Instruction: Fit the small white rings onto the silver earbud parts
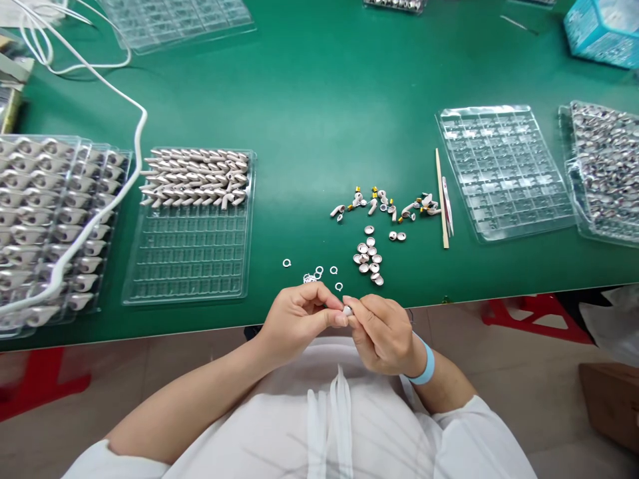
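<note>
Fingers of both hands are pinched together on one item: left hand clamps a small pale piece between thumb and forefinger, right hand grips it from the other side. In view, the piece sits at the near edge of the green table. Work looks partway through, by my reading: just beyond the hands lie loose white rings and a cluster of cup-shaped metallic shells, neither used up. Farther off, a row of stemmed earbud-like parts, several with yellow tabs, appears to await handling too. Wooden stick and tweezers lie beside that row. To the left, one transparent tray carries stemmed housings in its upper rows, pocket outlines showing below; whether those are finished or raw stock, cannot tell. Hard to make out: the held piece, mostly covered by fingertips, so its type and any join stay unclear. Some rings overlap beyond the left hand, defeating a count. Stacked trays at far left and the heaped tray at right are cut by the frame.
</note>
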A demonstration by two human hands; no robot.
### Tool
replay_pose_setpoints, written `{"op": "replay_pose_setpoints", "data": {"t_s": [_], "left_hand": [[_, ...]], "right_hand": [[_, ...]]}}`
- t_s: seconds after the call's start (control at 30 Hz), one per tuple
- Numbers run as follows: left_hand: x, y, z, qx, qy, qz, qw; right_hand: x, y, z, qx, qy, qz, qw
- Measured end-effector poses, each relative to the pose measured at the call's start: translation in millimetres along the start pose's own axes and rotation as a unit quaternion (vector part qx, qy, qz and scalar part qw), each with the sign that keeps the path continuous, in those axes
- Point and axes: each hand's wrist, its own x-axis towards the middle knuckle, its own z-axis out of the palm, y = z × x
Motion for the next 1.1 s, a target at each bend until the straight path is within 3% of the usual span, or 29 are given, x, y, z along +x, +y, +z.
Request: {"op": "replay_pose_setpoints", "data": {"t_s": [0.6,1.1], "left_hand": [[0.5,-0.3,-4.3,-0.002,0.047,0.035,0.998],[4.5,-5.7,-18.4,-0.032,0.053,0.030,0.998]], "right_hand": [[4.3,-3.8,12.7,0.002,0.037,0.034,0.999],[20.1,0.8,15.6,0.007,-0.027,0.027,0.999]]}}
